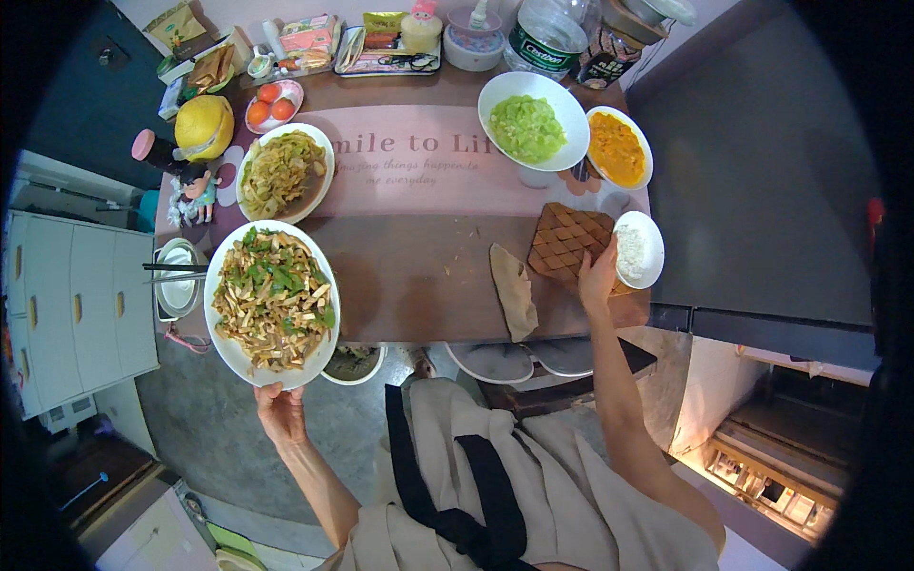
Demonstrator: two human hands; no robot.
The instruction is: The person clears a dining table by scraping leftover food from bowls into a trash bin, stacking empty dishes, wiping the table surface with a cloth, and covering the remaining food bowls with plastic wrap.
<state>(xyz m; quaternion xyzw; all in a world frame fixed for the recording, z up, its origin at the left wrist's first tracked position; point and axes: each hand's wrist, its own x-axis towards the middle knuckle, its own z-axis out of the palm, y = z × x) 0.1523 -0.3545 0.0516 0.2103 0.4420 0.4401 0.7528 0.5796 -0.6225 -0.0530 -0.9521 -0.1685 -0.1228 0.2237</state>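
My left hand point(280, 414) grips the near rim of a large white plate point(211, 325) heaped with strips of food and green pepper point(271, 275), at the table's left front. Beyond it is a plate of cooked cabbage point(282, 175). My right hand point(600, 278) touches the left side of a small white bowl point(658, 253) holding a white food point(630, 251), its fingers over a brown woven mat point(568, 243); whether it grips the bowl, I cannot tell. A brown cloth or paper piece point(513, 292) lies left of the mat. Behind stand a bowl of chopped green vegetable point(528, 128) and a bowl of orange food point(618, 150).
Tomatoes point(270, 103) sit in a small dish beside a yellow round fruit point(204, 127) at the back left. Chopsticks point(175, 268) rest across a container point(171, 292) on the left. A large plastic bottle point(546, 39) and a tray point(389, 70) line the wall. Stools point(493, 362) stand under the front edge.
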